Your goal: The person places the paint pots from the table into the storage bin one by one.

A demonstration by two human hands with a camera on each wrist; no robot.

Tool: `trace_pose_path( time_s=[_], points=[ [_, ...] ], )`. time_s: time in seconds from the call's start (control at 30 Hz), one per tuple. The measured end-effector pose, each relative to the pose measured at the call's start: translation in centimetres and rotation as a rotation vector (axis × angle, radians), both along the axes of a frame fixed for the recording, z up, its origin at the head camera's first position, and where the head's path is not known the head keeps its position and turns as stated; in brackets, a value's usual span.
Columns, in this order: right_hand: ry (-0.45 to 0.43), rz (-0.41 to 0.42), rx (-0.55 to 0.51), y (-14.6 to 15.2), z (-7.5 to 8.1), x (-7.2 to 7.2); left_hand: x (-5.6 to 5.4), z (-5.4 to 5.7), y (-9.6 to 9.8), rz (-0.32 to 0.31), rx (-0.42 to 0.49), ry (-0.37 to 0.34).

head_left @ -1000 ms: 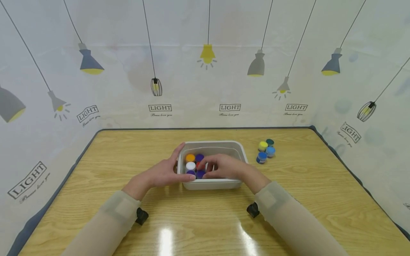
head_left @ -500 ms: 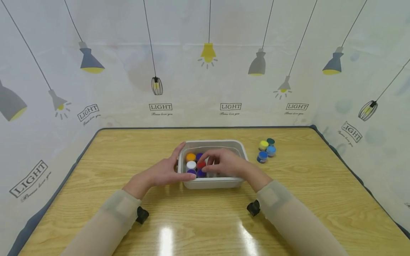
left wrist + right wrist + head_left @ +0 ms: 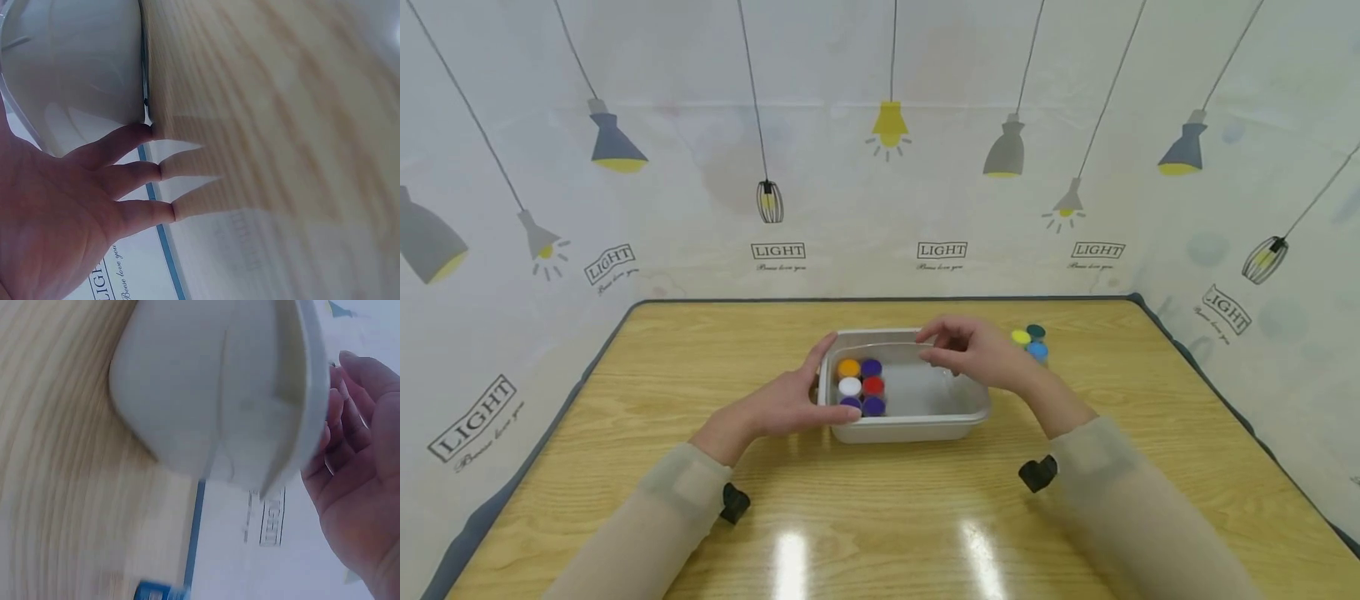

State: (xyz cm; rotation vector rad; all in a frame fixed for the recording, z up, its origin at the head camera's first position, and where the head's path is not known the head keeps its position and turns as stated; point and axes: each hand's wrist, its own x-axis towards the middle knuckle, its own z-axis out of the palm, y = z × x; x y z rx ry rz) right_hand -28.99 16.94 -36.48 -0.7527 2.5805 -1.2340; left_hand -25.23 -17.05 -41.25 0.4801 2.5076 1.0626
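A white plastic bin (image 3: 910, 423) sits mid-table. Paint jars fill its left end in two columns: orange-lidded (image 3: 848, 368), white-lidded (image 3: 850, 387) and red-lidded (image 3: 873, 387) ones, plus several with purple lids (image 3: 872, 407). My left hand (image 3: 778, 407) spans the bin's left end, thumb along the near rim. In the left wrist view, its other fingers (image 3: 134, 215) are straight and touch the tabletop beside the bin wall (image 3: 81, 62). Over the bin's right rear part, my right hand (image 3: 981, 350) hovers with loosely bent fingers and nothing visible between them.
Right of the bin stand more jars, with yellow (image 3: 1020, 337), dark green (image 3: 1036, 332) and light blue (image 3: 1037, 352) lids. A blue jar (image 3: 159, 592) shows in the right wrist view. A lamp-print curtain (image 3: 850, 167) surrounds the wooden table (image 3: 865, 508).
My right hand has risen from the jars beside the red lid and moved right and back, uncovering the bin's bare right part. The left hand has stayed on the bin.
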Motion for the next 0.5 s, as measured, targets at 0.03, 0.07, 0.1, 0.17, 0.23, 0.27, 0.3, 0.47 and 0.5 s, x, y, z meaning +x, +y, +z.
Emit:
trace_pose_path(
  time_s=[0.03,0.07,0.1,0.17,0.23,0.27,0.3,0.47,0.5],
  points=[
    [0.004,-0.018,0.004,0.7,0.1,0.0,0.0,0.0,0.0,0.0,-0.002,0.003],
    [0.009,-0.031,0.003,1.4,0.1,0.0,0.0,0.0,0.0,-0.001,-0.004,0.005],
    [0.017,-0.048,0.007,2.1,0.1,0.0,0.0,0.0,0.0,0.0,-0.007,0.007],
    [0.024,-0.079,0.015,3.7,0.0,-0.1,0.0,0.0,0.0,0.001,-0.014,0.008],
    [0.023,-0.104,0.028,5.2,-0.3,-0.2,0.0,0.0,0.0,0.002,-0.021,0.009],
    [0.022,-0.112,0.028,5.9,-0.5,-0.2,0.0,0.0,0.0,0.003,-0.021,0.007],
    [0.02,-0.12,0.028,6.6,-0.7,-0.3,0.0,0.0,0.0,0.004,-0.022,0.007],
    [0.015,-0.147,0.052,9.9,-1.8,-0.4,0.0,-0.1,0.0,0.004,-0.027,0.011],
    [0.013,-0.155,0.067,10.5,-2.0,-0.4,-0.1,-0.1,0.0,0.004,-0.029,0.013]
  ],
)
